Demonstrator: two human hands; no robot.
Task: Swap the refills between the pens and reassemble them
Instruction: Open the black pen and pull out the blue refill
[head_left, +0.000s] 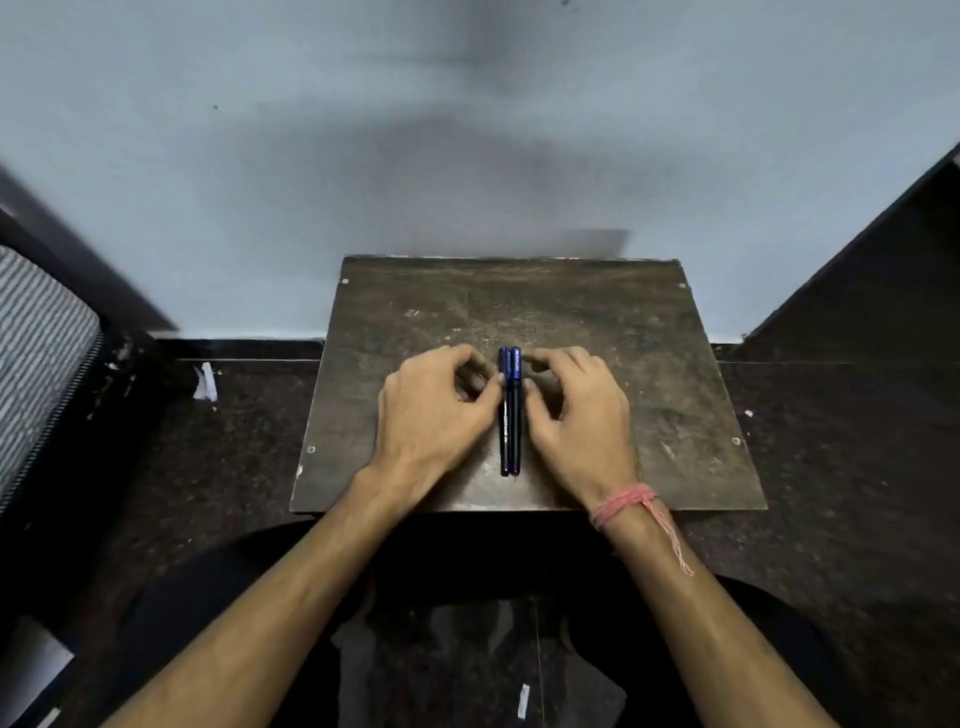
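Note:
Two dark blue capped pens lie side by side on a small brown wooden board (623, 364), pointing away from me. The left pen (503, 415) has white lettering along its barrel; the right pen (515, 415) touches it. My left hand (436, 410) rests on the board just left of the pens, thumb and fingertips touching the left pen near its cap. My right hand (576, 415) rests just right of them, fingertips against the right pen's cap. Neither pen is lifted. Both pens look whole, with no refill showing.
The board sits on a low stand against a pale blue wall (467, 156). Dark speckled floor surrounds it, with a scrap of white paper (206, 383) at left. A striped cushion (36, 353) is at far left, a dark panel (883, 270) at right.

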